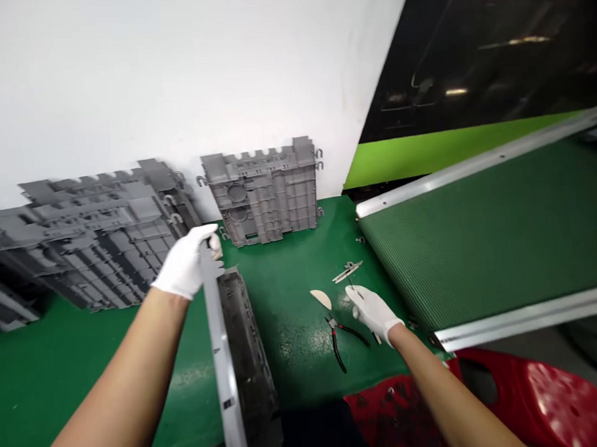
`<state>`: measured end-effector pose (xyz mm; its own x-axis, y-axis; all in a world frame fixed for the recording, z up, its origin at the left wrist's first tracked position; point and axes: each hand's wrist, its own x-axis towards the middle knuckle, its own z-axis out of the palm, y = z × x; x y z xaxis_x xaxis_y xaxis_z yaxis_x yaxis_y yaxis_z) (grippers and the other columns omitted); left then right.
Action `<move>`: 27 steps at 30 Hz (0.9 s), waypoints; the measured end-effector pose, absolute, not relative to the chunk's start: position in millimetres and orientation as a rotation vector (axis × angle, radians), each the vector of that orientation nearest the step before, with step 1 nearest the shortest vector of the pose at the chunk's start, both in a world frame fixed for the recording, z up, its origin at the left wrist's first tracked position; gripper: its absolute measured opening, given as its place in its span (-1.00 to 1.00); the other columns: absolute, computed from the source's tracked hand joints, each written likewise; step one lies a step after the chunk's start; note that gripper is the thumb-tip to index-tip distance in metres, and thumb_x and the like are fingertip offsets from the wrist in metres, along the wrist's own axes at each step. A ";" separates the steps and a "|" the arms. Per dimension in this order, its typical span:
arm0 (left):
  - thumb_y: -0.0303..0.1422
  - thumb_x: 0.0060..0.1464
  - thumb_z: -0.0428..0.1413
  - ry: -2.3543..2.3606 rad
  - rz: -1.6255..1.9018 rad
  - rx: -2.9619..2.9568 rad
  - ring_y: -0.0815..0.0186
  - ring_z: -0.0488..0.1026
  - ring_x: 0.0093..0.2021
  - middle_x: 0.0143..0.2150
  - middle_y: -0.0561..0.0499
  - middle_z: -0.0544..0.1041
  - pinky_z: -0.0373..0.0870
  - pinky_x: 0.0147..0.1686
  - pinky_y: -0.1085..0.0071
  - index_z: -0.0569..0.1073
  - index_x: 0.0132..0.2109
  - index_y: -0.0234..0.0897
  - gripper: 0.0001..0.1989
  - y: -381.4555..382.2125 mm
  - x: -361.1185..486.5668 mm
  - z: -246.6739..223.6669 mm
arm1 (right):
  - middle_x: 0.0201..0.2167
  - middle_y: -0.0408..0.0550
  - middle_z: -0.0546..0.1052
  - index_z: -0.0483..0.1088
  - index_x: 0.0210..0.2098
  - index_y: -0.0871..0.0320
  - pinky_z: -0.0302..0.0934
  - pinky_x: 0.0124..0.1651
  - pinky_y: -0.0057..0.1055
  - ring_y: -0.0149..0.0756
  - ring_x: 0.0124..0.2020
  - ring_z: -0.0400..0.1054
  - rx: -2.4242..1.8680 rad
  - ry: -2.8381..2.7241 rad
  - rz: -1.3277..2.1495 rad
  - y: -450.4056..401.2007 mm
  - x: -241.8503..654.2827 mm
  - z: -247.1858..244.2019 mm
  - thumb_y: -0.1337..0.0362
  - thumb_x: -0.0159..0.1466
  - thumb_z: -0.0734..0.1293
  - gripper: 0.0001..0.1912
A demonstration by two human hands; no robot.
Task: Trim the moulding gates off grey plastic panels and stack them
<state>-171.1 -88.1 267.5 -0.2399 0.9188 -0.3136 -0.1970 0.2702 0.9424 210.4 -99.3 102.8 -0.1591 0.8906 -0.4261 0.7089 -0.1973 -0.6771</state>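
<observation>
My left hand (187, 259), in a white glove, is closed round the far top corner of a grey moulded plastic panel (244, 340) standing on edge before me. My right hand (376, 309), also gloved, is over the table with thumb and fingers pinched together; a thin dark tip shows at them, too small to name. Just beyond its fingers lies a pale utility knife (348, 272). To its left are side cutters (337, 331) with black handles and a pale half-round piece (322, 298). Part of a small light object shows under the right wrist.
Another ribbed grey panel (272, 201) leans on the white wall (171, 77), with several more panels (94, 241) stacked at left. A green conveyor belt (504, 233) with metal rails borders the table (295, 357) at right. A red plastic stool (552, 397) stands at lower right.
</observation>
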 end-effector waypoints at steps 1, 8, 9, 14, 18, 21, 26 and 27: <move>-0.21 0.09 0.09 1.420 1.279 0.738 0.43 0.18 -0.61 -0.67 0.10 0.24 0.10 -0.61 0.50 0.33 -0.54 -0.30 -0.67 -91.0 -168.4 267.4 | -0.48 -0.14 0.49 0.40 -0.07 0.17 0.23 -0.40 -0.38 -0.32 -0.53 0.33 -1.750 -1.844 1.339 -97.8 192.5 125.3 -0.02 0.38 0.04 -0.52; -0.11 0.12 0.05 1.395 1.348 0.968 0.36 0.29 -0.51 -0.58 0.03 0.35 0.21 -0.46 0.42 0.40 -0.56 -0.29 -0.58 -110.8 -191.8 261.0 | -0.50 -0.16 0.43 0.39 -0.24 0.13 0.09 -0.52 -0.41 -0.38 -0.59 0.21 -1.082 -1.974 1.595 -87.8 64.3 277.9 -0.07 0.36 0.12 -0.57; -0.09 0.13 0.04 1.372 1.335 0.989 0.35 0.30 -0.50 -0.56 0.02 0.37 0.22 -0.43 0.41 0.40 -0.56 -0.29 -0.57 -113.1 -196.5 259.8 | -0.54 -0.18 0.41 0.38 -0.29 0.12 0.11 -0.48 -0.41 -0.37 -0.58 0.22 -1.019 -2.154 1.542 -84.0 47.4 288.8 -0.05 0.39 0.10 -0.58; -0.03 0.14 0.05 1.295 1.352 0.965 0.32 0.32 -0.41 -0.47 0.04 0.38 0.27 -0.30 0.37 0.36 -0.50 -0.26 -0.58 -120.0 -209.8 252.6 | -0.51 -0.12 0.45 0.29 -0.43 0.10 0.11 -0.35 -0.35 -0.31 -0.48 0.31 -0.851 -2.834 0.704 -64.8 -23.8 308.8 0.03 0.45 -0.06 -0.50; -0.06 0.09 0.11 1.315 1.409 0.911 0.33 0.27 -0.38 -0.43 0.08 0.36 0.26 -0.24 0.38 0.36 -0.46 -0.25 -0.64 -121.6 -213.8 248.7 | -0.48 -0.09 0.51 0.34 -0.34 0.07 0.07 -0.45 -0.37 -0.25 -0.50 0.37 -0.900 -3.019 0.328 -66.7 -50.5 313.7 -0.03 0.43 -0.10 -0.46; -0.06 0.10 0.09 1.317 1.392 0.927 0.33 0.25 -0.37 -0.44 0.09 0.34 0.25 -0.22 0.38 0.35 -0.46 -0.24 -0.64 -123.4 -214.6 250.0 | -0.50 -0.06 0.53 0.39 -0.30 0.05 0.10 -0.46 -0.36 -0.18 -0.49 0.42 -0.939 -3.074 0.067 -74.3 -54.5 318.9 -0.07 0.41 -0.12 -0.42; -0.02 0.12 0.03 1.321 1.332 0.981 0.34 0.21 -0.40 -0.48 0.10 0.29 0.23 -0.24 0.38 0.28 -0.50 -0.25 -0.59 -125.1 -211.7 254.7 | -0.53 -0.03 0.53 0.44 -0.31 0.08 0.17 -0.43 -0.35 -0.17 -0.51 0.44 -0.947 -3.116 -0.153 -84.6 -51.9 325.9 -0.02 0.42 -0.12 -0.40; -0.02 0.12 0.03 1.322 1.325 0.978 0.35 0.20 -0.41 -0.48 0.11 0.28 0.22 -0.25 0.38 0.28 -0.50 -0.25 -0.58 -125.0 -211.0 255.1 | -0.53 -0.03 0.53 0.44 -0.32 0.09 0.18 -0.42 -0.35 -0.18 -0.51 0.44 -0.952 -3.115 -0.179 -86.0 -51.5 326.6 -0.02 0.42 -0.11 -0.40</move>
